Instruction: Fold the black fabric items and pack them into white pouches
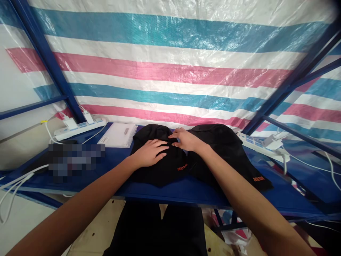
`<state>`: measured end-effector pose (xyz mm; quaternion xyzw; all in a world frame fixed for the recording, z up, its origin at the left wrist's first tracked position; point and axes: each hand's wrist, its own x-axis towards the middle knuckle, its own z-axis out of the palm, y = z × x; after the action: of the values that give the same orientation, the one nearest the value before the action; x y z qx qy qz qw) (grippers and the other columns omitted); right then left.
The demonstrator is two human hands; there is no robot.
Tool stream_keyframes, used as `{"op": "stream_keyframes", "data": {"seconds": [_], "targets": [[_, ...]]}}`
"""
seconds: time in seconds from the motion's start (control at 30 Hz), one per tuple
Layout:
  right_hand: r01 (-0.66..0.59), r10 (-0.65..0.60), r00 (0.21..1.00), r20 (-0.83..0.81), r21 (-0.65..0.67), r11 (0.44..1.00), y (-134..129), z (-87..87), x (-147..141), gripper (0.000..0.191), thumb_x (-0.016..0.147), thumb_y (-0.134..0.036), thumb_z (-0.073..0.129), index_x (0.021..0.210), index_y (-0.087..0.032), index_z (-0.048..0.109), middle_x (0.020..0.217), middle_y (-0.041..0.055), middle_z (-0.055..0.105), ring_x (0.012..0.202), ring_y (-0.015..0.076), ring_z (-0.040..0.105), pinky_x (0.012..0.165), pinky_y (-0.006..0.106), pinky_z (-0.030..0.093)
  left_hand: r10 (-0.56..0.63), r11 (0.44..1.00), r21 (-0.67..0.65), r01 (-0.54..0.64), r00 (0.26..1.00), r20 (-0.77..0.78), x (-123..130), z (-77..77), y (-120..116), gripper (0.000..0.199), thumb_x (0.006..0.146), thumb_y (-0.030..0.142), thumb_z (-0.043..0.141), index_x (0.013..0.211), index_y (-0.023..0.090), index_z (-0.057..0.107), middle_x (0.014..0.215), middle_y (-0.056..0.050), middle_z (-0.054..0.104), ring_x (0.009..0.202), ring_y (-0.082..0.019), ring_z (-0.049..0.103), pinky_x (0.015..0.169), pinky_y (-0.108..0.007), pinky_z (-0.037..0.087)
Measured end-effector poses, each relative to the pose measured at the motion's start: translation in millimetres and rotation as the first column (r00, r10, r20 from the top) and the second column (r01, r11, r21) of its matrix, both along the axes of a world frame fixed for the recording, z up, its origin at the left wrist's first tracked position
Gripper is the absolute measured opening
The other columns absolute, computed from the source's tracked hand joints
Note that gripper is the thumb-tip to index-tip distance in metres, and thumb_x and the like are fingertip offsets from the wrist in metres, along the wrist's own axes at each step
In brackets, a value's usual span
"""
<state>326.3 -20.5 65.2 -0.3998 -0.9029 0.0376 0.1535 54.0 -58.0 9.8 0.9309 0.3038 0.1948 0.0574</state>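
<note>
A black cloth garment [221, 149] lies spread on the blue table, with two wide parts like the legs of shorts. Orange lettering marks the lower corner of each part. My left hand [151, 153] rests flat on the left part, fingers stretched out and thumb apart. Over the upper inner edge of that same part is my right hand [185, 138], its fingers bent a little and the thumb held apart from them. Both hands touch the cloth, and neither visibly grips it. The fabric under my palms is hidden.
White papers or envelopes [118, 135] lie left of the garment. A power strip with plugs [80, 128] stands behind them, another power strip [262, 146] at the right. White cables [23, 177] cross the left edge. Blue metal posts [50, 67] and striped sheeting [170, 71] close off the back.
</note>
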Motion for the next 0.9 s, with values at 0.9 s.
{"op": "stream_keyframes", "data": {"seconds": [0.9], "targets": [[-0.104,0.112,0.975,-0.191,0.051,0.993,-1.7,-41.0,5.2,0.03,0.102,-0.015,0.064,0.122,-0.023,0.085,0.107,0.0109,0.073,0.109,0.0286,0.065,0.099,0.045,0.057,0.314,0.948,0.009,-0.318,0.94,0.131,-54.8,-4.9,52.2,0.04,0.102,0.026,0.056,0.135,0.025,0.077,0.133,-0.011,0.073,0.122,-0.033,0.068,0.111,-0.05,0.053]]}}
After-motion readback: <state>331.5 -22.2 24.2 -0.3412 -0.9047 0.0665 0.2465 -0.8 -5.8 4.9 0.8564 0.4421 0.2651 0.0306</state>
